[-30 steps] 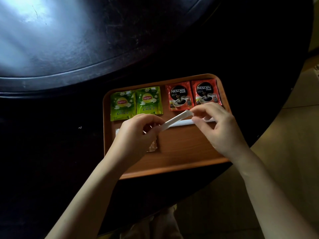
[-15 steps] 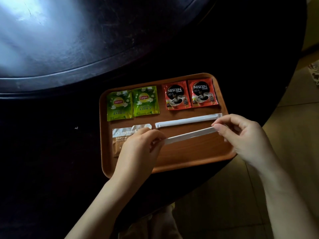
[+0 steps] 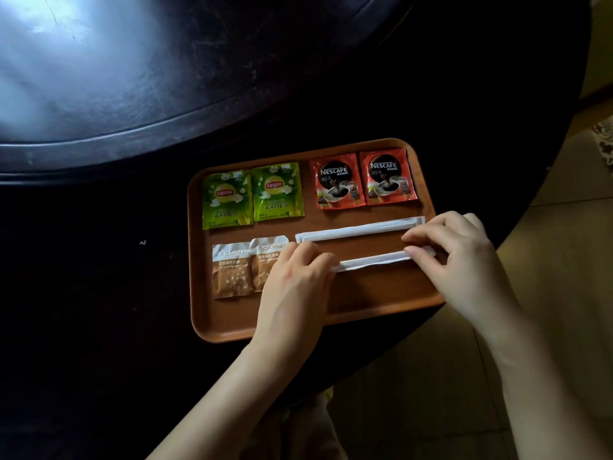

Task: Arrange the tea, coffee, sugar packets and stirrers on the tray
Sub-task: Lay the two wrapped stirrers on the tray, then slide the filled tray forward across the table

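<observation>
A brown wooden tray [image 3: 371, 300] lies on the dark table. Along its far row sit two green Lipton tea packets [image 3: 252, 195] and two red Nescafe coffee packets [image 3: 363, 180]. Two brown sugar packets [image 3: 232, 270] lie at the near left, the right one partly under my left hand. One white wrapped stirrer [image 3: 360, 230] rests flat below the coffee. A second wrapped stirrer [image 3: 373, 260] lies parallel, nearer to me. My left hand [image 3: 295, 287] pinches its left end and my right hand [image 3: 464, 260] pinches its right end, low on the tray.
The tray sits near the round dark table's [image 3: 99, 310] curved edge, its right corner overhanging a little. A raised turntable [image 3: 132, 78] with glare fills the far left. Tan tiled floor [image 3: 547, 327] lies to the right and below.
Both hands brought the second stirrer from tilted in the air, over the first one, down and toward me until it lies flat, parallel to the first. My hands stay on its ends.
</observation>
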A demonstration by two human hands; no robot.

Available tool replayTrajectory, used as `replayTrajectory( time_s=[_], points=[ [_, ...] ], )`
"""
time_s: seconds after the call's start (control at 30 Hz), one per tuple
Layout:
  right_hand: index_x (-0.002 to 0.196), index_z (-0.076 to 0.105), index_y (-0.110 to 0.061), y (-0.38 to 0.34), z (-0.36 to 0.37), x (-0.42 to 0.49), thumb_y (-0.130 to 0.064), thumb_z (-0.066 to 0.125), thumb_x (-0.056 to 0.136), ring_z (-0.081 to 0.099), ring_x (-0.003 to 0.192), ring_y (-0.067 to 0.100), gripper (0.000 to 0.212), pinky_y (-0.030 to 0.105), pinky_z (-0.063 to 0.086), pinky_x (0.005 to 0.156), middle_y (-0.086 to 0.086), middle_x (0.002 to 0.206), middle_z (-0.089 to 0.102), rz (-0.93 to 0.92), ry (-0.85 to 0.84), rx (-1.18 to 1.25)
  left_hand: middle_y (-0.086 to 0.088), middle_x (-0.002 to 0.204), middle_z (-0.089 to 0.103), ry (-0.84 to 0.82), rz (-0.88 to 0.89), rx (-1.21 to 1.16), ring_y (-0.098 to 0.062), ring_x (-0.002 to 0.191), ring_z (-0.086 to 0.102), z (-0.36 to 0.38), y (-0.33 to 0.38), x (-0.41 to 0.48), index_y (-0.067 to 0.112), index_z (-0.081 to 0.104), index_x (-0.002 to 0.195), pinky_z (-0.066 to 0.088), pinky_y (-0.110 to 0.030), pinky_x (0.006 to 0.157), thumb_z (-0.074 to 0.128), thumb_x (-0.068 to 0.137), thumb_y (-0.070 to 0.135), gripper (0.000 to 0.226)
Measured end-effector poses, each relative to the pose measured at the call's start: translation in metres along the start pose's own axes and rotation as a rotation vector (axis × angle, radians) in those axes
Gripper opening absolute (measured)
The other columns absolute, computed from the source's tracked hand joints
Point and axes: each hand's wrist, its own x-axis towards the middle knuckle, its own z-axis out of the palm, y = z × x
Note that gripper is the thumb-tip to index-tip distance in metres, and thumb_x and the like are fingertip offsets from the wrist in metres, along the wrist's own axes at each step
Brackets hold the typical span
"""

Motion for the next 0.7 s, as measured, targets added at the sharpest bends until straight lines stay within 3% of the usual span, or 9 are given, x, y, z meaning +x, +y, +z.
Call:
replayTrajectory(
  time_s=[0.2, 0.33, 0.47, 0.53, 0.6, 0.7],
  points=[
    [0.083, 0.070, -0.012, 0.006, 0.007, -0.006, -0.017, 0.064, 0.077, 0.050, 0.087, 0.018, 0.009, 0.024, 0.031, 0.074, 0.006, 0.083, 0.064, -0.111, 0.023, -0.045, -0.007, 0.078, 0.068, 0.019, -0.002, 0.004, -0.027, 0.073, 0.062, 0.002, -0.001, 0.000, 0.010, 0.074, 0.082, 0.035, -0.030, 0.074, 0.058, 0.081, 0.015, 0.017],
    [0.083, 0.069, -0.013, 0.007, 0.010, -0.007, -0.016, 0.065, 0.077, 0.055, 0.085, 0.023, 0.008, 0.025, 0.030, 0.074, 0.006, 0.083, 0.065, -0.120, 0.025, -0.064, -0.007, 0.080, 0.067, 0.000, -0.003, 0.005, -0.026, 0.074, 0.062, 0.003, -0.002, 0.000, 0.011, 0.073, 0.083, 0.036, -0.030, 0.074, 0.045, 0.083, 0.023, 0.031],
    [0.086, 0.068, -0.013, 0.007, 0.008, -0.008, -0.019, 0.060, 0.078, 0.052, 0.088, 0.017, 0.013, 0.027, 0.035, 0.075, 0.003, 0.087, 0.064, -0.096, 0.021, 0.024, -0.008, 0.083, 0.068, -0.010, -0.039, -0.028, -0.029, 0.077, 0.064, 0.001, -0.003, -0.002, 0.009, 0.073, 0.086, 0.040, -0.022, 0.069, 0.074, 0.075, 0.010, 0.011],
    [0.092, 0.067, -0.008, 0.005, 0.003, -0.009, -0.015, 0.059, 0.080, 0.051, 0.090, 0.013, 0.016, 0.023, 0.040, 0.077, 0.004, 0.092, 0.063, -0.046, 0.072, 0.153, -0.009, 0.089, 0.068, 0.000, -0.082, -0.110, -0.029, 0.081, 0.064, -0.010, -0.008, -0.003, 0.007, 0.073, 0.090, 0.039, -0.019, 0.071, 0.078, 0.073, 0.005, 0.017],
    [0.097, 0.065, -0.004, 0.004, -0.004, -0.008, -0.007, 0.059, 0.083, 0.055, 0.090, 0.018, 0.015, 0.011, 0.041, 0.075, 0.011, 0.098, 0.063, 0.052, 0.151, 0.224, -0.011, 0.094, 0.069, 0.063, -0.129, -0.186, -0.028, 0.082, 0.065, -0.025, -0.017, -0.003, 0.006, 0.074, 0.094, 0.047, -0.025, 0.072, 0.073, 0.079, 0.005, 0.015],
    [0.103, 0.062, -0.003, 0.007, -0.009, -0.005, -0.007, 0.058, 0.084, 0.055, 0.084, 0.017, 0.019, 0.003, 0.038, 0.061, 0.017, 0.104, 0.063, 0.284, 0.181, 0.279, -0.012, 0.103, 0.068, 0.147, -0.266, -0.180, -0.022, 0.083, 0.063, -0.049, -0.040, -0.007, 0.004, 0.073, 0.103, 0.048, -0.021, 0.071, 0.070, 0.084, 0.002, 0.020]
  ],
)
